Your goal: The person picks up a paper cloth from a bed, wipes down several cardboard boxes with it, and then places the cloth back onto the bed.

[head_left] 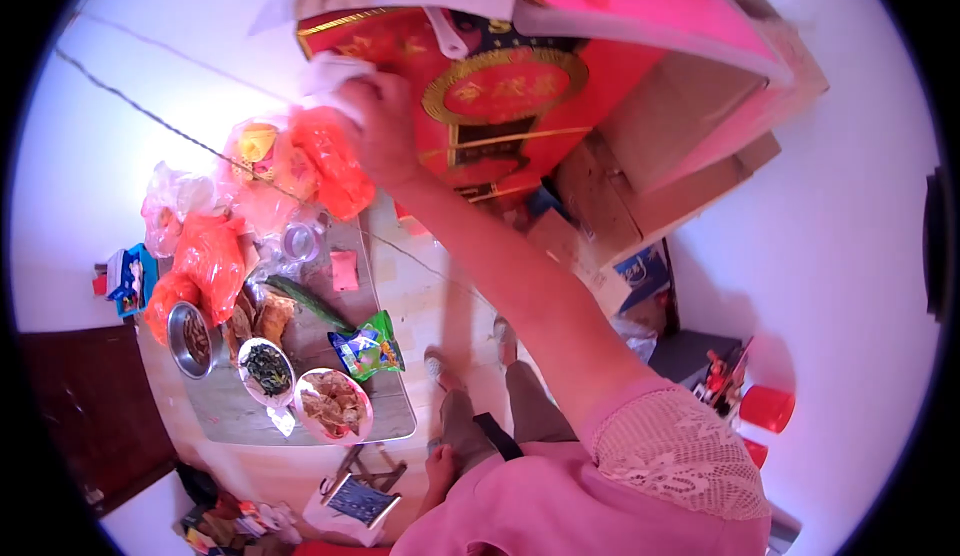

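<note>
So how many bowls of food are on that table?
3: metal bowl at left, greens bowl in the middle, pinkish bowl at right. The orange bags may hide more.

My view: table [220, 411] left — bowl [195, 340], two plates [333, 406] along near edge, bags [210, 256] behind; boxes [690, 126] right.

Noted: red box [400, 51] with gold oval pattern; orange-red bags [210, 261]; green-and-blue packet [370, 348]; pink top [520, 501].

Pale walls [820, 256] w/ bright glare upper L, light floor [400, 301], grey surface [230, 416] L of ctr, dark brown panel [90, 406] lower L, cartons [680, 116] stacked R, folding stool [375, 466] nr bottom, cord [150, 111] strung across.
</note>
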`<move>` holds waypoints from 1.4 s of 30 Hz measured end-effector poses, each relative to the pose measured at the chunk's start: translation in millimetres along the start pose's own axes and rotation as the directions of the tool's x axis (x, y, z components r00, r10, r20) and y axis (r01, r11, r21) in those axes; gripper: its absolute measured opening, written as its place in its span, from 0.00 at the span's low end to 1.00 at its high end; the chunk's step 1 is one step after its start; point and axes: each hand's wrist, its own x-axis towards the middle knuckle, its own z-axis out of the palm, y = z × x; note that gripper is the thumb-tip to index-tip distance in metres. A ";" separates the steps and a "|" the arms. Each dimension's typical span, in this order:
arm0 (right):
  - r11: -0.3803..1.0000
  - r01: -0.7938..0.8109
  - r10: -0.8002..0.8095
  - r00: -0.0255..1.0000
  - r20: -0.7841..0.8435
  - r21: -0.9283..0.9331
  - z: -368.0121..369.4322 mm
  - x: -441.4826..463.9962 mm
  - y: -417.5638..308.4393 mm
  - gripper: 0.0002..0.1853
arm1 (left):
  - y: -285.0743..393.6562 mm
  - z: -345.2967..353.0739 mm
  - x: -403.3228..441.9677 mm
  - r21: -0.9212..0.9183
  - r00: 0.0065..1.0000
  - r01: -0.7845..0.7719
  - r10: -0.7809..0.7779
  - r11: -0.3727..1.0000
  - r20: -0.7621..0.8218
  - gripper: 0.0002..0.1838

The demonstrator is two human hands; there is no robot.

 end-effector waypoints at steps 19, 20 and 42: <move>0.670 -0.616 0.741 0.525 -0.419 0.413 -224.3 -74.5 246.1 0.14 | 16.3 23.8 -7.3 0.147 0.992 0.099 -0.109 0.984 0.057 0.14; 0.706 -0.605 0.705 0.555 -0.442 0.367 -210.9 -70.5 235.9 0.15 | 12.1 24.2 -6.0 0.164 0.992 0.104 -0.114 0.981 0.054 0.14; 0.692 0.685 -0.628 0.727 0.278 -0.228 -34.2 16.1 63.1 0.15 | -21.2 56.1 13.4 0.041 0.998 0.068 -0.068 0.997 -0.004 0.13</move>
